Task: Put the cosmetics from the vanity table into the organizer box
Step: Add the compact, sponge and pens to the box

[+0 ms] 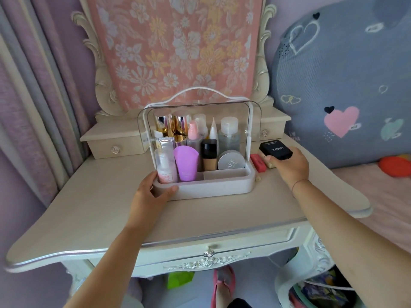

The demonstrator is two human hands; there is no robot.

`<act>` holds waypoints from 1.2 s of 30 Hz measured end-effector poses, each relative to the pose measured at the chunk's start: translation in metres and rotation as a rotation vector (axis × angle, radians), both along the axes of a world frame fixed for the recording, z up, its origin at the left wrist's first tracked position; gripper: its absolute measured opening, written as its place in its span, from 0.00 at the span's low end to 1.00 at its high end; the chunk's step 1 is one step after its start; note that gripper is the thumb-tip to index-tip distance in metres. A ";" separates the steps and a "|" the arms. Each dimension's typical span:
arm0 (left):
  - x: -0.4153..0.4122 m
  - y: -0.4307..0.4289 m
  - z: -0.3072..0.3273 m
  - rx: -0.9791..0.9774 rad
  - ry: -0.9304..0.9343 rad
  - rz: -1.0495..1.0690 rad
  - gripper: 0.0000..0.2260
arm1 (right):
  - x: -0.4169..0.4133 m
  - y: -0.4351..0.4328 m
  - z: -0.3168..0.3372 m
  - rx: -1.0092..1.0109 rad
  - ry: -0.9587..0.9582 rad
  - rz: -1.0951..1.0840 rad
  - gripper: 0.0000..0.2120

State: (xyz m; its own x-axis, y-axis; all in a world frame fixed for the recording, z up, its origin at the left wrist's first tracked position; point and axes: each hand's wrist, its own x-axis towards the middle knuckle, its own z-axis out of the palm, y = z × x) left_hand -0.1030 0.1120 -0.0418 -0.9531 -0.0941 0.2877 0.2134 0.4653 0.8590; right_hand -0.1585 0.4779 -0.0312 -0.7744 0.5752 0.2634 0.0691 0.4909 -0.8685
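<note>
Step in hand: pick-up of the next cosmetic, right-centre of frame.

R hand [289, 166] grips the black compact [275, 150]. Thumb is on its near edge, the other fingers are hidden behind it. Compact sits tilted just right of the organizer box [213, 187]. Can't tell if it's off the vanity table [111, 207] yet.

L hand [153, 190] holds the box's front-left corner, thumb along the front wall and fingers wrapped round the side. Looks like it's steadying the box.

Box is at frame centre on the tabletop, clear lid [200, 107] swung up and back, so the front is open. Inside is mostly full:
- tall bottles and tubes fill the back rows
- purple tube [186, 163] and a pump bottle [165, 167] are front left
- foundation bottle [209, 156] and round grey compact [230, 162] are mid right
- low front-right compartment [224, 173] looks empty

Left on the table, right of the box:
- red-pink bar [258, 162]
- beige item [270, 163], partly under the R hand, type unclear
- small beige bit [258, 178] just beside the box's right end

Progress: late in the task by my read, approx 3-4 items left incl. the one in hand.

Next move needs:
- lift the compact clear of the red-pink bar
- carry it left over the box's right wall, staying under the raised lid edge
- set it in the front-right slot, prob flat or on edge, since the upright slots look packed
- L hand keeps the box from sliding

Risk: clipping the round grey compact or the lid hinge post on the way in.
</note>
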 end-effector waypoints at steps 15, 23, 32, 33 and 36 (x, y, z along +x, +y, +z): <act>0.038 0.130 0.057 0.010 0.095 -0.254 0.24 | 0.099 -0.054 0.025 0.310 0.497 0.298 0.22; 0.012 0.164 0.059 0.142 -0.105 -0.470 0.07 | 0.112 -0.050 0.014 0.245 0.466 0.416 0.33; 0.005 0.146 0.048 0.353 -0.059 -0.343 0.15 | 0.092 -0.068 0.019 -0.115 0.194 0.615 0.23; 0.003 0.146 0.048 0.355 -0.059 -0.329 0.16 | 0.087 -0.070 0.020 -0.121 0.194 0.597 0.17; -0.002 0.147 0.050 0.222 -0.060 -0.278 0.18 | 0.072 -0.075 0.022 -0.127 0.216 0.525 0.13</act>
State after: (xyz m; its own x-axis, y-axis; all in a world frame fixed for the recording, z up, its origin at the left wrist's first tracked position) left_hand -0.1052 0.2589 0.0077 -0.9655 0.1174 0.2324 0.2520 0.1967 0.9475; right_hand -0.0863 0.4027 -0.0092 -0.9007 0.1661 0.4014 -0.3408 0.3028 -0.8900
